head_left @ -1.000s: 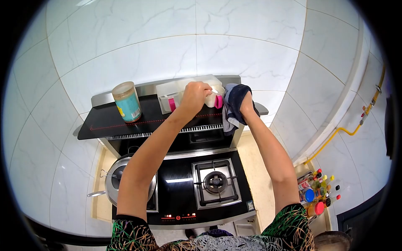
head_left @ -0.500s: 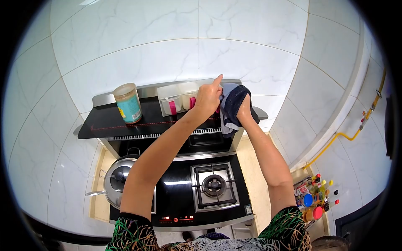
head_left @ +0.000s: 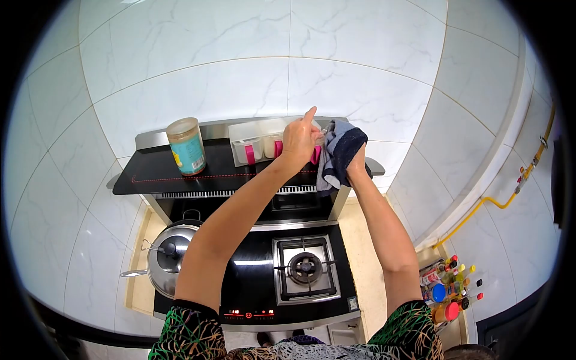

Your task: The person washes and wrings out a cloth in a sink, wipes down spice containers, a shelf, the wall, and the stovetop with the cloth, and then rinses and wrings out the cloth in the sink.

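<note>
My left hand (head_left: pixel 299 143) is over the right part of a clear seasoning box (head_left: pixel 243 135) with pink-handled compartments. Its index finger points up, and the other fingers curl at the box's upper edge, partly hidden. My right hand (head_left: pixel 357 161) grips a bunched dark blue and grey cloth (head_left: pixel 342 153) just right of the box. The cloth hangs over the right end of the black range hood top (head_left: pixel 219 171), covering most of the fingers. A jar with a turquoise label (head_left: pixel 187 150) stands to the left of the box.
Below is a black stove (head_left: pixel 249 276) with a gas burner (head_left: pixel 305 268) on its right. A lidded pan (head_left: pixel 165 258) sits on the left, its handle sticking out leftward. Several sauce bottles (head_left: pixel 450 288) crowd the right counter. A yellow gas pipe (head_left: pixel 489 199) runs along the right wall.
The cloth in my right hand has shifted slightly right and down, away from my left hand. More of the rightmost pink handle shows. My left hand stays at the box.
</note>
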Motion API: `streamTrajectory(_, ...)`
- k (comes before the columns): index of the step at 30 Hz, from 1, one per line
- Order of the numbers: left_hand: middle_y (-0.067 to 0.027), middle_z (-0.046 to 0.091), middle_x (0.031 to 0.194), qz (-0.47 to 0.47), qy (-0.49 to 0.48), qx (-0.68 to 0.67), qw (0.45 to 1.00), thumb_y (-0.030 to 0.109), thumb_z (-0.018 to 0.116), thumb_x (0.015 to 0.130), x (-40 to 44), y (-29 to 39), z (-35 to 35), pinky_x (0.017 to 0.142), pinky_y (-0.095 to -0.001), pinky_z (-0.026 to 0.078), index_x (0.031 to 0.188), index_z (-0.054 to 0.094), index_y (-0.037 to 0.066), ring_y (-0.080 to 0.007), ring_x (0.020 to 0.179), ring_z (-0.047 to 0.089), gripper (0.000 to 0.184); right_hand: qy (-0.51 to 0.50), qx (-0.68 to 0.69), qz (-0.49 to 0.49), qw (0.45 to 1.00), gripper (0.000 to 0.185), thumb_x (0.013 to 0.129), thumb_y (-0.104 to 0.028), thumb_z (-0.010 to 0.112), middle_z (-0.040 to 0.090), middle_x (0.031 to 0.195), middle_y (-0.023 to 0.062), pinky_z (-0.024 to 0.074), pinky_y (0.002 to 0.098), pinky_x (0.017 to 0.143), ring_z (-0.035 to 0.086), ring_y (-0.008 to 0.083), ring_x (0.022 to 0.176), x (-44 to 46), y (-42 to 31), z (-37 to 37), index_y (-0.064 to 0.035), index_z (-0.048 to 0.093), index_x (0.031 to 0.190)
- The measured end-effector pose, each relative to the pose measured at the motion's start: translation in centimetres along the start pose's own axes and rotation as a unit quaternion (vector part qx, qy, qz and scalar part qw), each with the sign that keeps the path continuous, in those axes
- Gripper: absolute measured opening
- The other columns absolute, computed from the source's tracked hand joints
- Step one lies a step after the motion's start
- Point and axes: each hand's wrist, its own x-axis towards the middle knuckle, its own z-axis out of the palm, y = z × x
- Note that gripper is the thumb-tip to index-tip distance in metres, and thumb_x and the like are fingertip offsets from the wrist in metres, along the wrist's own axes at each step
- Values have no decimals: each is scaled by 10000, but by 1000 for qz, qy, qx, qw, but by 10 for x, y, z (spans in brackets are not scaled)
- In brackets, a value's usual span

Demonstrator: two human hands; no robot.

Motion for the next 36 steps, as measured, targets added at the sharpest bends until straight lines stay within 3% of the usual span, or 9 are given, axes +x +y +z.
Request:
streamTrajectory(3, -154, 620, 707, 33, -6, -2, 999, -89, 612, 659, 2, -1, 2, 609, -344, 482, 1200, 484, -7, -291, 639, 601, 562, -14, -208, -92, 974, 210, 805, -195, 536, 626, 864, 87, 473, 329, 697, 594, 221, 799, 1, -5, -6, -24, 595, 913)
streamTrajectory(6, -165, 603, 699, 75, -3, 18, 997, -124, 552, 657, 3, 2, 5, 602, -358, 471, 1218, 464, -10, -300, 628, 585, 579, 73, 574, 258, 773, 418, 868, -305, 279, 608, 923, 96, 486, 333, 784, 588, 223, 841, -6, 7, 7, -27, 589, 904)
streamTrajectory(9, -177, 579, 719, 82, -28, 5, 996, -147, 501, 649, 7, -2, 6, 609, -380, 458, 1246, 428, -18, -320, 645, 563, 614, 91, 637, 334, 689, 413, 865, -304, 286, 604, 938, 99, 495, 335, 756, 590, 208, 831, -6, 6, 7, -24, 585, 919)
streamTrajectory(14, -205, 544, 769, 132, -35, 55, 989, -155, 490, 643, 8, -4, 6, 630, -414, 433, 1301, 347, -14, -362, 684, 535, 688, 65, 469, 190, 860, 216, 792, -163, 473, 635, 803, 73, 494, 342, 712, 607, 229, 727, -11, 27, 21, -14, 629, 810)
streamTrajectory(16, -212, 532, 776, 133, -32, 49, 989, -157, 485, 642, 9, -2, 4, 634, -423, 423, 1317, 325, -9, -372, 691, 525, 709, 34, -37, -15, 999, 115, 699, -103, 592, 644, 756, 96, 485, 346, 683, 613, 259, 698, -13, -7, -1, -12, 641, 750)
streamTrajectory(25, -156, 559, 739, 85, -86, -8, 993, -160, 543, 644, 10, 4, -2, 644, -386, 450, 1379, 236, 84, -306, 687, 554, 833, 82, 276, 77, 955, 105, 729, -113, 584, 620, 762, 118, 467, 351, 622, 594, 253, 707, -5, 15, 19, -30, 607, 788)
streamTrajectory(27, -101, 565, 709, 36, -81, -58, 994, -118, 625, 646, 7, 4, -5, 658, -350, 462, 1381, 232, 104, -249, 688, 563, 862, 20, -192, -74, 978, 127, 797, -79, 519, 588, 815, 77, 457, 316, 635, 573, 177, 733, 5, -3, -6, -34, 578, 901)
streamTrajectory(31, -79, 566, 711, 51, -26, -51, 997, -95, 662, 644, 1, 1, -7, 662, -329, 459, 1373, 243, 100, -232, 684, 559, 863, -21, 191, 51, 980, 160, 841, -146, 500, 581, 806, 74, 475, 309, 622, 581, 184, 703, -2, 25, -10, -38, 574, 933)
streamTrajectory(36, -86, 564, 752, 146, -33, -10, 989, -47, 653, 670, -7, 17, -11, 650, -339, 462, 1351, 297, 96, -240, 686, 561, 781, -116, 531, 391, 743, 152, 893, -195, 462, 567, 788, 44, 498, 273, 536, 564, 148, 638, -2, -25, -32, -73, 552, 906)
